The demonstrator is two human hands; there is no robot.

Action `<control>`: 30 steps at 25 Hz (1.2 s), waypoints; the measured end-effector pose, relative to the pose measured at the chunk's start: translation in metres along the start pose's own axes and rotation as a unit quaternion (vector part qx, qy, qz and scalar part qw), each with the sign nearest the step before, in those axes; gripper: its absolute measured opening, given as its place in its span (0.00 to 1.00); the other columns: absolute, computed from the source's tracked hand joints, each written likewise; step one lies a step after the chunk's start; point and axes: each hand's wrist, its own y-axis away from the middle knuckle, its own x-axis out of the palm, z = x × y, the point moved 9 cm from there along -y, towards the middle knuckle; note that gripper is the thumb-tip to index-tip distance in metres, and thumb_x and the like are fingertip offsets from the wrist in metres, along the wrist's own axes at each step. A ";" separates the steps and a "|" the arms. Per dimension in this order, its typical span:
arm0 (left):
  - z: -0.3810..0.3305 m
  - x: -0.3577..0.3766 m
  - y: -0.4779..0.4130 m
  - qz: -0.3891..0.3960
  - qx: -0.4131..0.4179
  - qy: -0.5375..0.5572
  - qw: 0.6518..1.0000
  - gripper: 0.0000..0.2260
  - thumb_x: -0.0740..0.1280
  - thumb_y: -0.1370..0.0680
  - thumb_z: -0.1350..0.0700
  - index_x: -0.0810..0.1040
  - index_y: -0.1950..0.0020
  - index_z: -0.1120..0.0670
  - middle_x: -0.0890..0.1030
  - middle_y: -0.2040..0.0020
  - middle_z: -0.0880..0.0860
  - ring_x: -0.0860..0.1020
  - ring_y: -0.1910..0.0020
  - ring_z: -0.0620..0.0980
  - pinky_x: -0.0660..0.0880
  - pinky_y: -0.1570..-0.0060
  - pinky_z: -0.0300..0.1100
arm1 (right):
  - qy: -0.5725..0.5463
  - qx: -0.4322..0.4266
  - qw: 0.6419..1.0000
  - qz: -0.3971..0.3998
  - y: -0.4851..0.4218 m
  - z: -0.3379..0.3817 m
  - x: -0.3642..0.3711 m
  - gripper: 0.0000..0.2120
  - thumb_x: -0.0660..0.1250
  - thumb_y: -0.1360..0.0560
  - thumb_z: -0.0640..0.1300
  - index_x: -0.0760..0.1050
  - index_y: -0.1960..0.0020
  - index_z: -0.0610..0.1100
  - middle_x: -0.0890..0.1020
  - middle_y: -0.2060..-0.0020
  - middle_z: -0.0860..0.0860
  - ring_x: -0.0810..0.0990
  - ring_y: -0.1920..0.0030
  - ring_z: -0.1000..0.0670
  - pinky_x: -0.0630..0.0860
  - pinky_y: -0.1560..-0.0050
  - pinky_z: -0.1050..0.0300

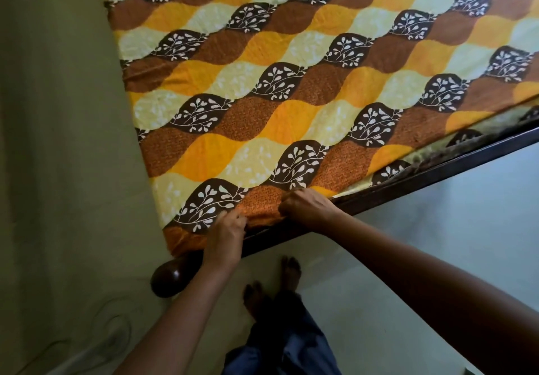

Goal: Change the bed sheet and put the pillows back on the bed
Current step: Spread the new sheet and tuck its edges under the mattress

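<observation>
Fingers (234,217) of left hand (226,230) curled, pinching bed sheet (262,82) hem at near corner. Right hand (306,208) just beside, knuckles up, fingers clamped on same hem. Below: bare feet (288,272) on pale floor (437,258), blue trouser leg (280,339). Round dark bedpost knob (167,279) by left wrist. Dark wooden bed rail (408,183) under right hand. Beyond: sheet spread flat over bed, wavy brown, orange, cream pattern, leaf sprigs. Greenish wall (58,112) along left.
</observation>
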 end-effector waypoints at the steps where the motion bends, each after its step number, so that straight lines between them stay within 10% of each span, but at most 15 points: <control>1: 0.005 -0.003 0.002 0.014 -0.011 -0.016 1.000 0.04 0.72 0.31 0.67 0.81 0.60 0.59 0.80 0.62 0.55 0.77 0.63 0.50 0.70 0.69 0.36 | 0.004 0.021 1.000 0.015 0.001 -0.002 0.000 0.09 0.59 0.22 0.36 0.78 0.48 0.39 0.80 0.54 0.44 0.80 0.55 0.49 0.65 0.63 0.62; 7: 0.023 0.009 -0.007 0.150 -0.054 0.015 0.987 0.10 0.67 0.24 0.58 0.81 0.44 0.57 0.82 0.48 0.54 0.79 0.51 0.50 0.74 0.51 0.37 | -0.030 0.053 0.986 0.153 -0.004 -0.008 0.011 0.11 0.59 0.21 0.40 0.77 0.42 0.41 0.81 0.49 0.43 0.80 0.53 0.47 0.72 0.56 0.61; 11: 0.035 0.023 -0.010 0.252 -0.118 0.064 0.958 0.18 0.57 0.20 0.47 0.78 0.58 0.59 0.75 0.66 0.52 0.73 0.68 0.46 0.69 0.62 0.38 | -0.074 0.059 0.973 0.212 -0.007 -0.012 0.023 0.12 0.59 0.21 0.39 0.74 0.40 0.37 0.78 0.46 0.42 0.79 0.49 0.46 0.71 0.53 0.61; 15: 0.050 0.044 0.004 0.344 -0.227 0.130 0.902 0.33 0.43 0.23 0.33 0.74 0.34 0.52 0.64 0.28 0.59 0.64 0.30 0.59 0.60 0.33 0.57 | -0.120 0.068 0.958 0.250 -0.002 -0.016 0.036 0.15 0.54 0.18 0.44 0.68 0.36 0.39 0.74 0.39 0.41 0.75 0.41 0.44 0.68 0.45 0.57; 19: 0.038 0.048 0.010 0.339 -0.205 0.139 0.908 0.31 0.45 0.23 0.33 0.71 0.32 0.50 0.68 0.30 0.58 0.65 0.30 0.60 0.61 0.33 0.56 | -0.152 0.112 0.956 0.223 0.008 -0.018 0.040 0.18 0.49 0.18 0.49 0.66 0.33 0.42 0.72 0.36 0.39 0.70 0.36 0.41 0.66 0.35 0.49; 22: 0.032 0.031 0.014 0.238 -0.196 0.189 0.932 0.19 0.57 0.21 0.42 0.77 0.38 0.51 0.81 0.51 0.55 0.77 0.56 0.48 0.72 0.55 0.39 | -0.223 0.183 0.955 0.071 0.013 -0.023 0.027 0.16 0.55 0.19 0.49 0.76 0.43 0.41 0.81 0.55 0.45 0.81 0.53 0.45 0.78 0.50 0.52; 26: 0.010 0.001 0.018 0.119 -0.155 0.206 0.959 0.13 0.59 0.20 0.50 0.77 0.39 0.50 0.80 0.44 0.49 0.74 0.51 0.42 0.70 0.56 0.33 | -0.392 0.288 0.843 -0.228 0.072 -0.042 -0.008 0.09 0.61 0.21 0.45 0.79 0.46 0.48 0.81 0.62 0.56 0.81 0.63 0.49 0.78 0.62 0.55; 30: -0.046 -0.002 -0.003 0.055 -0.112 0.240 0.963 0.11 0.60 0.20 0.53 0.78 0.41 0.51 0.80 0.49 0.47 0.74 0.55 0.39 0.68 0.60 0.26 | -0.471 0.320 0.762 -0.308 0.118 -0.081 -0.020 0.08 0.61 0.22 0.44 0.77 0.49 0.53 0.81 0.59 0.57 0.82 0.57 0.53 0.79 0.57 0.58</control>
